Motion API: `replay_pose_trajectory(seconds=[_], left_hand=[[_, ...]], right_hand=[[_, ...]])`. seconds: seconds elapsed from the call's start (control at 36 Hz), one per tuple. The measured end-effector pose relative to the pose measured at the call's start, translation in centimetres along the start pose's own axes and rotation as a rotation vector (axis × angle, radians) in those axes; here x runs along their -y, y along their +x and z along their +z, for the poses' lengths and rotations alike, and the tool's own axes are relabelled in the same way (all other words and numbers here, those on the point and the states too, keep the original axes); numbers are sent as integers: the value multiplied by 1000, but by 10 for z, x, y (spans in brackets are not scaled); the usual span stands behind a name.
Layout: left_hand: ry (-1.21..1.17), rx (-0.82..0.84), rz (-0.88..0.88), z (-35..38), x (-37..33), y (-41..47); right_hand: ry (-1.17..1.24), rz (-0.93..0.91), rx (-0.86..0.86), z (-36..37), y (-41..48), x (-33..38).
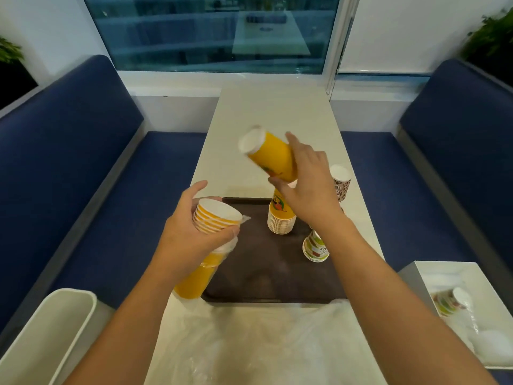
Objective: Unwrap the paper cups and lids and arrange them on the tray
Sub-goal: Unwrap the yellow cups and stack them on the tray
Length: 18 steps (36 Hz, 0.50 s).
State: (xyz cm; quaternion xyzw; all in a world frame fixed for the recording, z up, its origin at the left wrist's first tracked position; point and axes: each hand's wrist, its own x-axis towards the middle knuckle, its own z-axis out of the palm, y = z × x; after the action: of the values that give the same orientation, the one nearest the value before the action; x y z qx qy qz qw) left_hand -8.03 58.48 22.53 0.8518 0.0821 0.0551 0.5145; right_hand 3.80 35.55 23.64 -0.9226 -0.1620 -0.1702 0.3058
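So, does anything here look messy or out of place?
Only the loose plastic wrap sprawled over the near end of the table, before the tray. The yellow stack on it stands upright; nothing spilled.

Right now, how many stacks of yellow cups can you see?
3: a tilted stack held by the right hand, a partly wrapped stack gripped by the left hand, and an upside-down stack standing on the tray. The right arm may hide more.

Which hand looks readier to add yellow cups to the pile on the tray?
Right, probably. The right hand holds a bare batch of yellow cups above the yellow pile on the tray, while the left hand grips a sleeve still partly in plastic wrap at the tray's left edge.
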Motion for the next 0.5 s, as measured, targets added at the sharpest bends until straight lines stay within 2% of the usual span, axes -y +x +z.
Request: replay_pose_trajectory(seconds=[0.11,0.22,0.39,0.5], left_hand=[[-11,7,-13,8,-1,5],[-2,25,-18,20,-2,11],[29,19,-36,27,-2,20],[47,23,-36,28,-1,23]], right_hand=[[234,298,-140,26,-1,-8],[266,432,-148,46,-4,-14],[218,593,11,68,-13,-32],[192,593,67,73,-18,-34]])
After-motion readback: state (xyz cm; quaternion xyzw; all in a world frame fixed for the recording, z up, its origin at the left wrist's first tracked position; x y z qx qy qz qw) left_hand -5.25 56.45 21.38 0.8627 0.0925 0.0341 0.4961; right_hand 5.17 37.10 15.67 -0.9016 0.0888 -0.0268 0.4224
